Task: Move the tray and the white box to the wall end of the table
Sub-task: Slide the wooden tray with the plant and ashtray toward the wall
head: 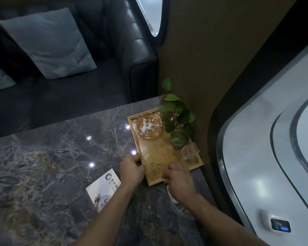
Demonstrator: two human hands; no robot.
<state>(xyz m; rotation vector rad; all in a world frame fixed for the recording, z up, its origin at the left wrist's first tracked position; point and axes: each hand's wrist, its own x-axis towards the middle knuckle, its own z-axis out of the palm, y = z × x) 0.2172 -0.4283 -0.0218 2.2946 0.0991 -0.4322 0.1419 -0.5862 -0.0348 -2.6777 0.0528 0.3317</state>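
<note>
Against the wall end of the marble table (60, 157), wooden tray (160, 157) gripped at its near end: left hand (132, 168) curled over the left rim, right hand (178, 180) pinching the near rim. Beyond the grip: glass ashtray (148, 126), potted plant (176, 121), clear holder (190, 150). Stiff tray, fragile load; likely top-heavy, better slid than lifted. White box (103, 189) lies just left of the left wrist, untouched.

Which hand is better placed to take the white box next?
Left. The white box lies on the table just beside the left hand; the right hand is farther away, at the tray edge.
</note>
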